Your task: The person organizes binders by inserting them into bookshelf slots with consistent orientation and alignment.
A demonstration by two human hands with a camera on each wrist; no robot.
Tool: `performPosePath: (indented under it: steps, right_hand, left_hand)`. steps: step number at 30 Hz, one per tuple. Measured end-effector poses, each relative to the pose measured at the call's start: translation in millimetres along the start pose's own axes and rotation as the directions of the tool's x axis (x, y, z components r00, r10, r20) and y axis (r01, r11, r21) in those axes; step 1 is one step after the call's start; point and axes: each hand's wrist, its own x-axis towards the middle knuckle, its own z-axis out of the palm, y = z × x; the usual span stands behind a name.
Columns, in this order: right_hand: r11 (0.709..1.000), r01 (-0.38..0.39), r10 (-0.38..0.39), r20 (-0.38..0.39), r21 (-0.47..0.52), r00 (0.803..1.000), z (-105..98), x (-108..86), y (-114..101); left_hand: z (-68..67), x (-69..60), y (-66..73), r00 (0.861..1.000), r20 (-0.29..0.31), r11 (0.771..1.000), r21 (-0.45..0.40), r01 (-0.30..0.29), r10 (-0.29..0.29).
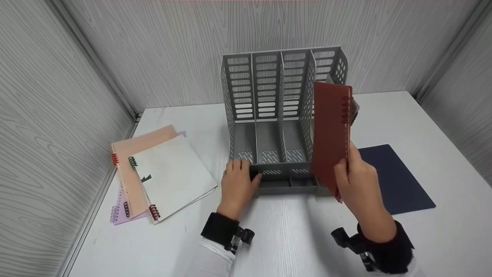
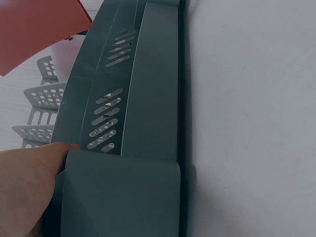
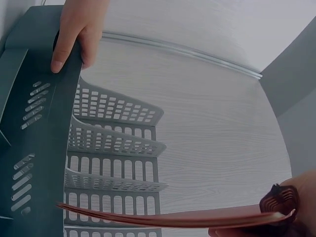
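A grey desk file organizer point(image 1: 284, 168) with upright slots and a low front tray stands on the table. My left hand point(image 1: 239, 184) grips its front wall near the left corner, also visible in the right wrist view. My right hand point(image 1: 359, 181) holds a red ring-bound notebook point(image 1: 331, 134) by its ringed edge. The notebook stands upright in front of the rightmost slot, hiding most of it; whether it touches the organizer I cannot tell. Behind it shows the edge of another ring-bound item point(image 1: 356, 107). In the right wrist view the red notebook point(image 3: 173, 219) appears edge-on.
On the left lie overlapping ring-bound notebooks: a white one point(image 1: 177, 173) on top, a peach one point(image 1: 148, 140) and a purple one point(image 1: 122, 217) beneath. A dark blue flat sheet or cover point(image 1: 396, 177) lies at the right. Grey wood-grain panels point(image 1: 173, 50) enclose the table.
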Motion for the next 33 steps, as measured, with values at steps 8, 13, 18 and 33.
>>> performPosePath:
  steps: [8, 13, 18, 33]
  right_hand:
    - [1.0, 0.004, -0.004, -0.008, -0.008, 1.0, 2.1, 7.8, 0.9]
    - [1.0, 0.013, -0.013, -0.016, -0.002, 1.0, 2.4, 11.9, 1.4]
    - [1.0, 0.009, -0.009, -0.02, -0.004, 1.0, 2.5, 15.6, 1.2]
    - [1.0, 0.021, -0.022, -0.059, -0.012, 0.998, 16.3, 28.0, 11.0]
  left_hand:
    - [-2.8, -0.3, 0.9, 1.0, -0.006, 1.0, 0.009, -0.009, 0.009]
    - [-2.2, -0.4, 0.2, 0.999, -0.034, 1.0, 0.022, -0.021, 0.022]
    - [-1.5, -0.3, -0.3, 0.999, -0.038, 0.999, 0.033, -0.029, 0.03]
    - [-1.8, -0.1, 0.3, 0.999, -0.019, 0.999, 0.031, -0.029, 0.029]
